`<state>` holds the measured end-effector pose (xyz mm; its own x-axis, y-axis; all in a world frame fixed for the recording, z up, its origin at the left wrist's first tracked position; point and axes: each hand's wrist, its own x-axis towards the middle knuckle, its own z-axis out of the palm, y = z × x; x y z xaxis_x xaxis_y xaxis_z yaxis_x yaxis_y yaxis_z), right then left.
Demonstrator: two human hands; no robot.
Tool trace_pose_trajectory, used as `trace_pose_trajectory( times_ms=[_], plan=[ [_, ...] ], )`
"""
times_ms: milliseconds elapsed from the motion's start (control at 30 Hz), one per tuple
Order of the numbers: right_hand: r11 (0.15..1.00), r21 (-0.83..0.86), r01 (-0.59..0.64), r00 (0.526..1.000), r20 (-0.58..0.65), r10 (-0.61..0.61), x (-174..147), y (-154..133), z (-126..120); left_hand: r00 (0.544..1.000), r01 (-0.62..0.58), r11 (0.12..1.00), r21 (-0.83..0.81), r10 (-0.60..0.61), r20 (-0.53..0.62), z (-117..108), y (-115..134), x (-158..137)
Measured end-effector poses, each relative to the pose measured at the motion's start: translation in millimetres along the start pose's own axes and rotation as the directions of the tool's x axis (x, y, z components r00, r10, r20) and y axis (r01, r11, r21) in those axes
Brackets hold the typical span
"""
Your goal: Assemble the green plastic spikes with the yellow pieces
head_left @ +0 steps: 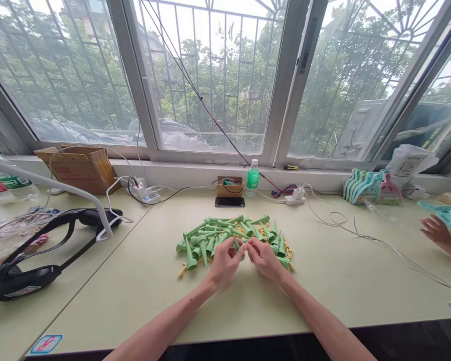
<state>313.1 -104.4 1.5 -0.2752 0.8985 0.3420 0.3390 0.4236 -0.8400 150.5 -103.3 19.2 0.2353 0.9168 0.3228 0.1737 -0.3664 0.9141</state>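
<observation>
A pile of green plastic plant watering spikes [203,246] lies on the pale table, with small yellow plastic pieces [183,271] among and around them. My left hand [225,261] is closed at the near side of the pile, its fingers around a green watering spike [236,244] that they partly hide. Close beside it, my right hand [263,258] is closed in a pinch, fingertips nearly meeting those of the left. What sits in the right fingertips is too small and covered to make out.
Behind the pile are a phone [230,202], a small cardboard box [229,187] and a water bottle [253,178]. A black head strap [56,245] lies left. At right are a white cable [379,239], dustpan-like items [364,186] and another person's hand [438,231].
</observation>
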Motion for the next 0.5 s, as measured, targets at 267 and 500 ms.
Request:
trace_pose_trajectory(
  times_ms=[267,500],
  plan=[
    [1.0,-0.018,0.01,1.0,0.001,-0.01,0.5,1.5,0.1,1.0,0.011,1.0,0.003,-0.011,0.01,0.0,-3.7,-0.7],
    [0.997,-0.069,0.028,0.999,-0.016,-0.029,1.1,7.6,1.1,1.0,0.018,1.0,0.017,-0.018,0.025,0.1,-3.2,-0.2]
  ],
)
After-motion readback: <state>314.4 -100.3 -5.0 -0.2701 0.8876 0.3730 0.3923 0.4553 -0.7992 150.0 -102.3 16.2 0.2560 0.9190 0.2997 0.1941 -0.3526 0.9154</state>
